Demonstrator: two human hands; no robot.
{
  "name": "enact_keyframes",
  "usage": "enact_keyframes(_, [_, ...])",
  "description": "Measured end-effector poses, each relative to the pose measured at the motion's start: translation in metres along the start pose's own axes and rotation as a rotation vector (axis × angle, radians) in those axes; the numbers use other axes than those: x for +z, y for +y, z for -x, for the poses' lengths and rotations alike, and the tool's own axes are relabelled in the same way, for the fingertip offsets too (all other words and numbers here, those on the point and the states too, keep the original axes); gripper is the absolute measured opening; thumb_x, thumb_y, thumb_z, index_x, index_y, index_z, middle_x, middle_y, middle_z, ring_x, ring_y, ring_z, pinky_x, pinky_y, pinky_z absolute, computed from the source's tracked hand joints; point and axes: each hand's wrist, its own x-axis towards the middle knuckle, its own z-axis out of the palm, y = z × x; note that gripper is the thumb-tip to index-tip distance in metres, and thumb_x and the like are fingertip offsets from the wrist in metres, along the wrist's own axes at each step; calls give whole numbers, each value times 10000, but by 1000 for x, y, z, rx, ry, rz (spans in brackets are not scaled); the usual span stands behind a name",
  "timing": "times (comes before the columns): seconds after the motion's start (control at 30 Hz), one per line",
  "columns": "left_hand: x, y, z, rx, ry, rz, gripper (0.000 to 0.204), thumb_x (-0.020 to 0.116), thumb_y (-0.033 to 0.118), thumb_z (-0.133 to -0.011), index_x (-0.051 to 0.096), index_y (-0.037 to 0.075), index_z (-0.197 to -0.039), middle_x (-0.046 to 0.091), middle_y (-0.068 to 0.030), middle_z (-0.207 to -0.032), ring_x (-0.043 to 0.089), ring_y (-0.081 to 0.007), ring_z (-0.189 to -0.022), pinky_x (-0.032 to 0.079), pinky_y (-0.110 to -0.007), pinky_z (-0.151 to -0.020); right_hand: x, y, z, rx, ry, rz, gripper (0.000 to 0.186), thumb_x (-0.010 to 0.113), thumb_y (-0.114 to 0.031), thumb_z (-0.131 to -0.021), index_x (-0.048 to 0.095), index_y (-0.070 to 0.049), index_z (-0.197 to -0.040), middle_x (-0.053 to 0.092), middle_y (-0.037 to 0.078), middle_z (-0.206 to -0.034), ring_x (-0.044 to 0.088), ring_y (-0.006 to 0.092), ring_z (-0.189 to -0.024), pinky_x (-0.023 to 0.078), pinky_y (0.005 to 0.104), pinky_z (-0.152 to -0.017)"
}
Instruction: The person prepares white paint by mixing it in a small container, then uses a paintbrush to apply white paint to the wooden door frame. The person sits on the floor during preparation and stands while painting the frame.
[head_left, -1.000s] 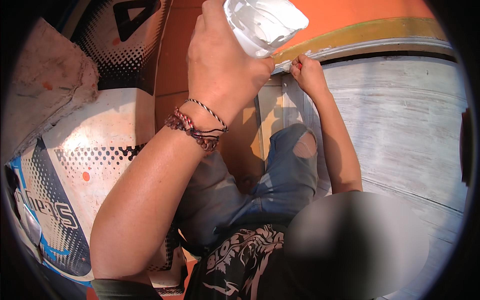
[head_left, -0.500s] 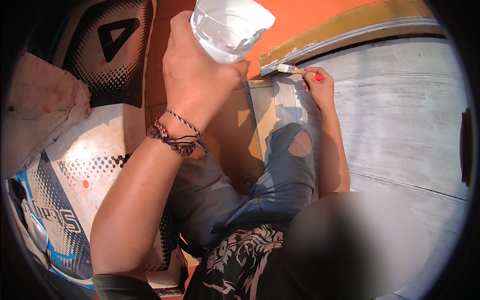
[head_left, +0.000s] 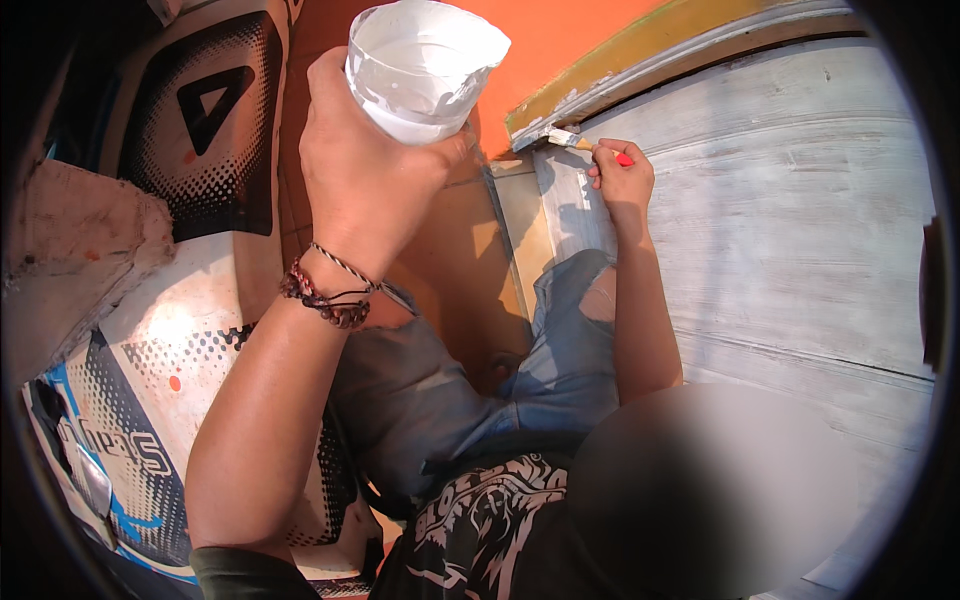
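Observation:
My left hand is wrapped round a clear plastic cup with white paint low inside it and smeared on its wall. The cup is held up at the top of the view, tilted a little. In my right hand is a paintbrush with a wooden and red handle; its bristles carry white paint. The bristles are at the lower left end of the door frame, which is yellow-brown with a grey-white inner strip. Right beside it stands the wooden door, thinly coated in grey-white.
An orange wall is behind the frame, and tiled floor lies below. A white board with black dotted patterns takes up the left side, with a rough, paint-flecked slab against it. My jeans-clad legs are bent between board and door.
The cup and my left hand have shifted left and slightly down in the picture. My right hand and the brush have moved slightly left, the bristles still by the frame's end.

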Motion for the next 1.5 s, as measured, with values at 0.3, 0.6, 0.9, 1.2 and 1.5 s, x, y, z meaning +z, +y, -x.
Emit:
enact_keyframes(0.3, [-1,-8,-2,24,26,-12,752,882,201,-627,482,-10,-1228,655,-216,-1125,675,-379,-1038,553,-431,-881,46,-49,-32,-663,-336,810,195,701,-153,-826,684,38,-860,694,254,-831,687,426,-804,561,468,-751])
enact_keyframes(0.6, [-1,1,-3,-17,17,-55,784,901,197,-634,461,-12,-1249,653,-220,-1143,678,-368,-1056,554,-428,-895,32,30,51,308,23,-360,257,611,-140,-939,625,70,-1085,660,127,-854,655,173,-650,570,298,-580])
enact_keyframes(0.9, [-2,0,-1,13,-59,-42,873,957,175,-618,440,-42,-1286,658,-189,-1202,671,-280,-1106,535,-363,-948,91,85,27,346,226,-760,277,581,-140,-956,576,102,-1092,639,150,-884,658,208,-722,554,303,-637])
enact_keyframes(1.2, [-2,-5,-2,33,-83,-60,874,950,195,-622,449,-43,-1297,653,-201,-1221,661,-294,-1125,522,-372,-974,78,68,45,383,289,-716,239,595,-118,-967,565,91,-1078,641,159,-873,663,209,-723,569,310,-644])
enact_keyframes(1.5, [-5,1,-2,-14,-116,-100,882,951,214,-631,447,-33,-1312,650,-202,-1249,661,-302,-1136,522,-377,-979,71,79,53,457,322,-786,201,631,-102,-963,557,57,-1062,641,148,-866,661,216,-719,571,308,-661])
